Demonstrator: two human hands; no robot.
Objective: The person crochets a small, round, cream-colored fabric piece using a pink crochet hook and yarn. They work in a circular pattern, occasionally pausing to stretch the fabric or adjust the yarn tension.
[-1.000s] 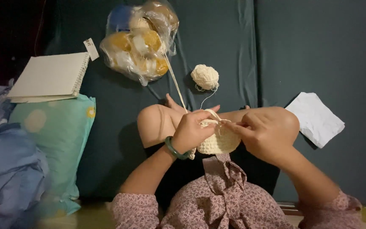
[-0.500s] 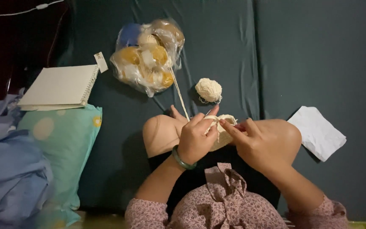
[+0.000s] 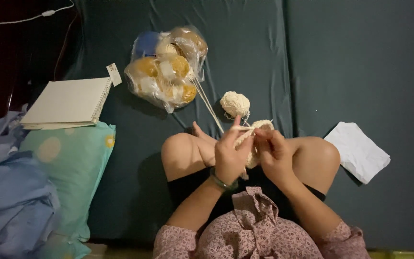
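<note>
Sitting cross-legged on a dark green mattress (image 3: 341,62), the person holds a small cream crochet piece (image 3: 255,139) up between both hands, just above the knees. The left hand (image 3: 230,156) has its fingers (image 3: 235,125) pinched on the near-left edge of the piece, with one finger raised straight. The right hand (image 3: 274,153) has its fingers (image 3: 264,136) curled tight on the right side of it; a thin pale stick shows crossing the top of the work, but whether it is a hook or a needle is hard to make out. A green bracelet (image 3: 222,182) rings the left wrist.

A little beyond the hands lies a cream yarn ball (image 3: 235,103), its strand running down toward the piece. Farther and to the left sits a clear plastic bag (image 3: 166,67) stuffed with yarn skeins: yellow ones near the front, a tan one at the top right, a blue one at the back, the rest blurred by the glossy wrap. Two long pale needles (image 3: 207,103) slant out from the bag toward the hands.

To the far left rests a spiral notebook (image 3: 68,101), partly on a teal pillow (image 3: 75,172), with blue bedding (image 3: 10,201) cut off by the left edge. A white folded cloth (image 3: 358,151) lies to the right of the knee. The far left corner is too dark to read.
</note>
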